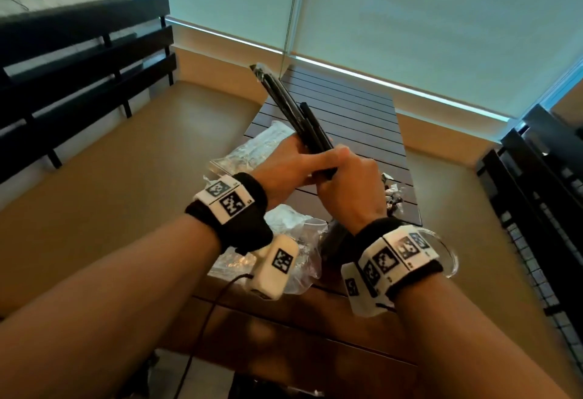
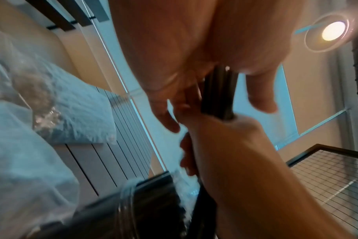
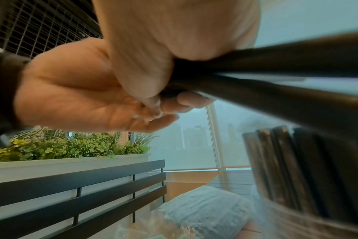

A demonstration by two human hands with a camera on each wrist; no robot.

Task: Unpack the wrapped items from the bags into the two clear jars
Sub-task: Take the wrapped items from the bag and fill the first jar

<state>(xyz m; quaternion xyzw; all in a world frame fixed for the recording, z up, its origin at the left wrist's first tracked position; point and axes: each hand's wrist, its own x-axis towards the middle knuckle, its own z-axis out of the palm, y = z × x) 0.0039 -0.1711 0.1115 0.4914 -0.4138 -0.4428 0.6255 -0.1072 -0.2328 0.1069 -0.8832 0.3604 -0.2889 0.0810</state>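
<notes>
A bundle of long black wrapped sticks (image 1: 291, 108) slants up over the slatted table (image 1: 362, 114). My right hand (image 1: 348, 182) grips its lower end in a fist (image 3: 153, 53). My left hand (image 1: 284, 161) cradles the same end from below, its fingers (image 3: 186, 100) curled under the sticks (image 2: 217, 97). A clear jar (image 1: 444, 250) stands by my right wrist, mostly hidden; more black sticks stand in a jar (image 3: 296, 169) (image 2: 149, 202). Clear plastic bags lie beyond (image 1: 262, 146) and below (image 1: 296, 237) my hands.
Small silver-wrapped pieces (image 1: 394, 193) lie on the table right of my hands. A dark slatted bench (image 1: 79, 76) stands at the left and a black wire rack (image 1: 542, 209) at the right. A blind cord (image 1: 291, 10) hangs behind the table.
</notes>
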